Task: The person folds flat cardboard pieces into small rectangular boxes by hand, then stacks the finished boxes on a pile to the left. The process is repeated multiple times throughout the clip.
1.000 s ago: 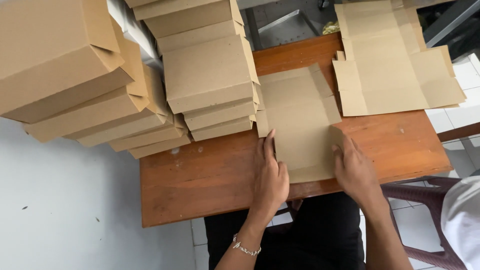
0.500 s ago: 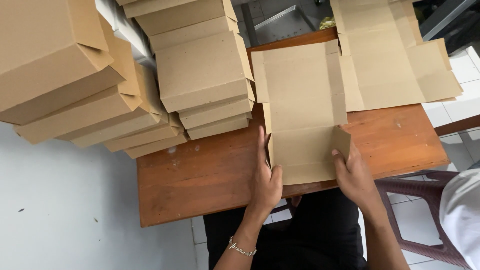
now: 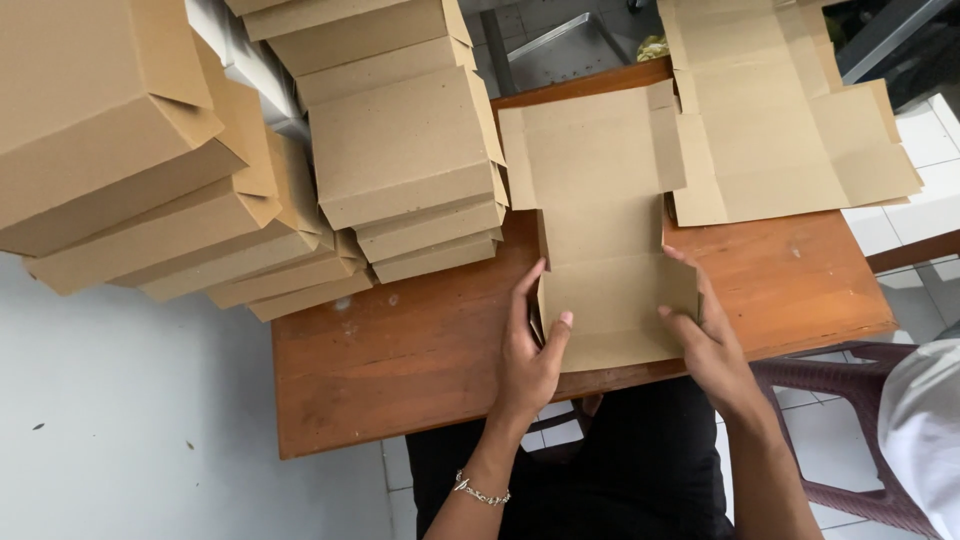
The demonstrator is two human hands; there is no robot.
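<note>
A flat brown cardboard box blank lies on the wooden table in front of me, its side flaps standing up at the near end. My left hand grips the blank's left flap, thumb inside and fingers outside. On the right flap sits my right hand, holding it the same way. A thin bracelet is on my left wrist.
Two stacks of folded cardboard boxes fill the table's left and back. A pile of flat blanks lies at the back right. A plastic chair and a person's white sleeve are at the right edge.
The far part of the blank, which stood raised half a second ago, now lies flat and spread out. Both hands have shifted from the near edge onto the side flaps, folding them upward.
</note>
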